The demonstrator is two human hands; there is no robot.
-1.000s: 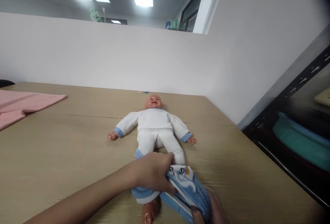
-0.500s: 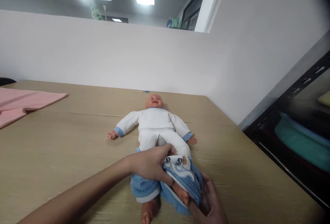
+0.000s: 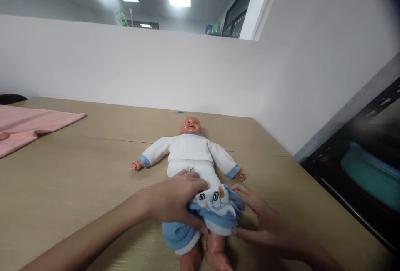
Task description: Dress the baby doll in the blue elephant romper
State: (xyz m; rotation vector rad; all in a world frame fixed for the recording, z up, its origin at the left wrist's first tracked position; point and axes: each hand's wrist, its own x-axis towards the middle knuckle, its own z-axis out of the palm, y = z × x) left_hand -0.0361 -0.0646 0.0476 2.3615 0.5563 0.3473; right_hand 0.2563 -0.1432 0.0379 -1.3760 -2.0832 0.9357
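A baby doll lies on its back, head away from me, in a white top with blue cuffs and white leggings. Bunched around its lower legs are blue fleece pants with white hems and an embroidered face on the right-hand leg. My left hand grips the inner side of that pant leg, thumb near its hem. At the outer side, my right hand pinches the same fabric between fingers and thumb. Both of the doll's bare feet stick out below the hems.
The doll rests on a wooden-topped table. A pink cloth lies at the far left, and a small blue-tipped item lies behind the doll's head. A dark shelf rack with a teal basin stands at the right.
The doll's right-hand foot has come fully out through the pant leg's hem. My right hand has moved up from beneath that foot to the outer side of the leg.
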